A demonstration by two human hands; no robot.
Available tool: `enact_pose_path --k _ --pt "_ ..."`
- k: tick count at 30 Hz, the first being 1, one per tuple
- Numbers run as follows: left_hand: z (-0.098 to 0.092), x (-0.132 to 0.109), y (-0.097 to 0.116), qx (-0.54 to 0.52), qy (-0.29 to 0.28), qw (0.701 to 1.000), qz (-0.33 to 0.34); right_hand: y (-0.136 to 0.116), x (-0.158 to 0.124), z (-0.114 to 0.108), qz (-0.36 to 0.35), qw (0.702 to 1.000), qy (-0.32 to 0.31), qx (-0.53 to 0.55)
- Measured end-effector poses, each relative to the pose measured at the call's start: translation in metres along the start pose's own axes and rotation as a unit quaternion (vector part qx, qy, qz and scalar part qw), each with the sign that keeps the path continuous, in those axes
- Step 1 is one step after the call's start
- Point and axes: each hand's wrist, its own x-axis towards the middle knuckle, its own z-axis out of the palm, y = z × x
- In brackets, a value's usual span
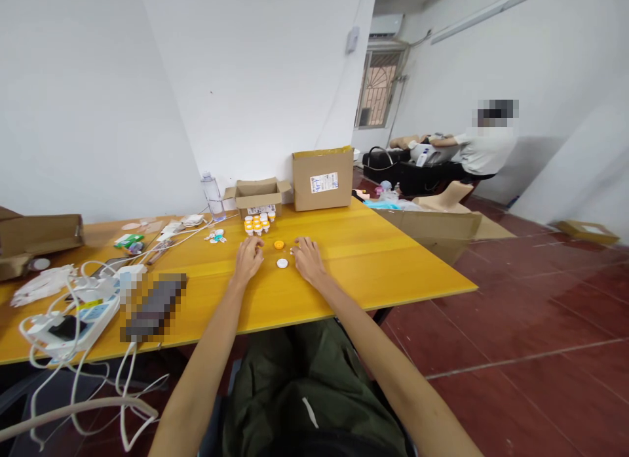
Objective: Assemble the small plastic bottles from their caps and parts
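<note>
On the yellow table, my left hand rests with fingers loosely bent and apart, and nothing shows in it. Opposite it, my right hand lies in a similar pose, its fingers apart; a tiny pale spot at its fingertips is too small to make out. Between the two hands sit a small round orange cap-like piece and, closer to me, a round white cap-like piece. Neither hand visibly touches them. Just beyond my left hand stands a cluster of several small white-and-orange containers.
Behind the cluster are an open carton, a larger cardboard box and a clear bottle. Small coloured bits lie left. A power strip with tangled cables and a blurred dark object occupy the left side. Another person sits far right.
</note>
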Motion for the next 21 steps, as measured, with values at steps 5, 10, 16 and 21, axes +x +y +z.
enact_pose_path --k 5,10,16,21 --pt "0.001 0.000 -0.002 -0.003 0.007 1.000 0.004 -0.002 -0.001 -0.003 0.003 1.000 0.005 0.000" --pt "0.007 -0.004 0.003 0.020 -0.048 0.997 0.062 0.001 0.000 0.001 -0.017 1.000 0.010 0.007" --pt "0.012 -0.008 0.012 0.034 -0.093 0.988 0.117 0.001 -0.001 0.003 -0.011 1.000 0.005 0.014" --pt "0.013 -0.009 0.017 0.032 -0.126 0.982 0.140 0.002 -0.002 0.006 -0.014 1.000 0.016 0.018"
